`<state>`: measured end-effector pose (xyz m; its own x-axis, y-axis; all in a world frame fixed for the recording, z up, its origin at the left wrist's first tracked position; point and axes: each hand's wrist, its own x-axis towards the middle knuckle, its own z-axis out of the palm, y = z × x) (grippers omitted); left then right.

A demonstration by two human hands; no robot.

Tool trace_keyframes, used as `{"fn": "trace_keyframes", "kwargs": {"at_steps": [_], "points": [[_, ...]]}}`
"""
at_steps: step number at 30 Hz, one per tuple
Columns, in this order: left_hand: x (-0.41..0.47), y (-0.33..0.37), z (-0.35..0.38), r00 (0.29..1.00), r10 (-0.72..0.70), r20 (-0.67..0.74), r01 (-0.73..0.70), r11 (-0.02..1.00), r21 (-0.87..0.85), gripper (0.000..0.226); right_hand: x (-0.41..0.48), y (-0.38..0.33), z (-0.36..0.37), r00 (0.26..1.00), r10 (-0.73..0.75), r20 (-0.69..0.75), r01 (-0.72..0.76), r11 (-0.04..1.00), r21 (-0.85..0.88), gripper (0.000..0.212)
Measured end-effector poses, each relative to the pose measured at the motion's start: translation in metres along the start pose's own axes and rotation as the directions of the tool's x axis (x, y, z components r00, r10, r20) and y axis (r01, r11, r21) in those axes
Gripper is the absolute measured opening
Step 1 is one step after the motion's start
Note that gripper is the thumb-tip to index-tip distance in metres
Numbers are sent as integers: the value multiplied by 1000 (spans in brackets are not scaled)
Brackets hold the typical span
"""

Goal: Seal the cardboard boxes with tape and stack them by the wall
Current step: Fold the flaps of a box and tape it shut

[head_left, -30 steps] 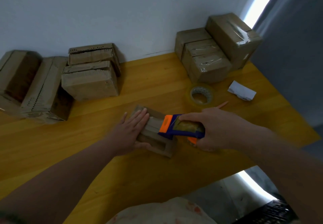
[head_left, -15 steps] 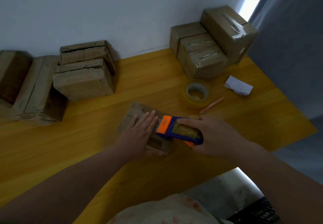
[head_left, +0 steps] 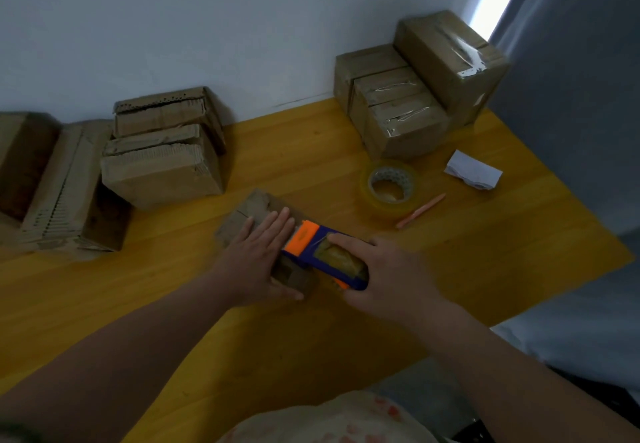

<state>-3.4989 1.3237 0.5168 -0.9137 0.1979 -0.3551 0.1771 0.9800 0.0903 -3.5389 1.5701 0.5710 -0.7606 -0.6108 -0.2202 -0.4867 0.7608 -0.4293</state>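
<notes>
On the yellow wooden surface (head_left: pixel 346 138), the left hand (head_left: pixel 258 257) presses flat on a small brown cardboard box (head_left: pixel 247 214); the right hand (head_left: pixel 388 274) grips a blue-and-orange tape dispenser (head_left: pixel 317 250).

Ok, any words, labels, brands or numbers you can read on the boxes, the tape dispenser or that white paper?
No text can be read anywhere.
On the tape dispenser: no lettering can be made out, blurred.
On the white paper: no writing shows.
On the taped boxes and the left boxes: no print shows.
</notes>
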Motion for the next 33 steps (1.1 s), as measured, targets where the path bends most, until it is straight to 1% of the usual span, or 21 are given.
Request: {"fn": "trace_keyframes", "kwargs": {"at_steps": [2, 6, 9, 11, 13, 17, 20, 24, 26, 30, 33], "points": [[0, 1, 2, 1000, 5, -18, -5, 1000, 1, 125, -1, 2, -1, 1000, -5, 25, 5, 1000, 14, 77], [0, 1, 6, 996, 13, -88, -13, 1000, -7, 119, -1, 6, -5, 998, -27, 50, 20, 990, 142, 78], [2, 2, 7, 997, 7, -73, -5, 999, 34, 118, -6, 12, -9, 997, -41, 65, 31, 988, 152, 79], [3, 3, 6, 998, -5, -64, 9, 998, 55, 117, -17, 22, -11, 996, -22, 85, 9, 989, 148, 80], [3, 5, 5, 998, -4, -63, 8, 997, 77, 111, -31, 36, -12, 995, 0, 102, -12, 992, 123, 80], [1, 9, 3, 999, 14, -52, -8, 995, 103, 97, -57, 54, -16, 991, 17, 136, -38, 988, 150, 74], [1, 11, 2, 1000, 5, -26, -2, 992, 123, 93, -62, 54, -16, 985, 45, 167, -67, 990, 125, 77], [2, 15, 1, 1000, -1, -1, 1, 989, 146, 93, -50, 39, -15, 968, 103, 227, -127, 987, 94, 77], [1, 18, 2, 1000, 8, 4, -9, 991, 136, 92, -38, 26, -16, 965, 101, 241, -119, 991, 59, 74], [0, 24, 6, 999, 37, -36, -35, 998, 50, 83, -19, 6, -22, 971, 81, 224, -67, 995, -69, 68], [2, 25, 9, 998, 46, -36, -45, 998, 37, 79, -10, 0, -30, 971, 99, 219, -84, 994, -76, 65]]}}
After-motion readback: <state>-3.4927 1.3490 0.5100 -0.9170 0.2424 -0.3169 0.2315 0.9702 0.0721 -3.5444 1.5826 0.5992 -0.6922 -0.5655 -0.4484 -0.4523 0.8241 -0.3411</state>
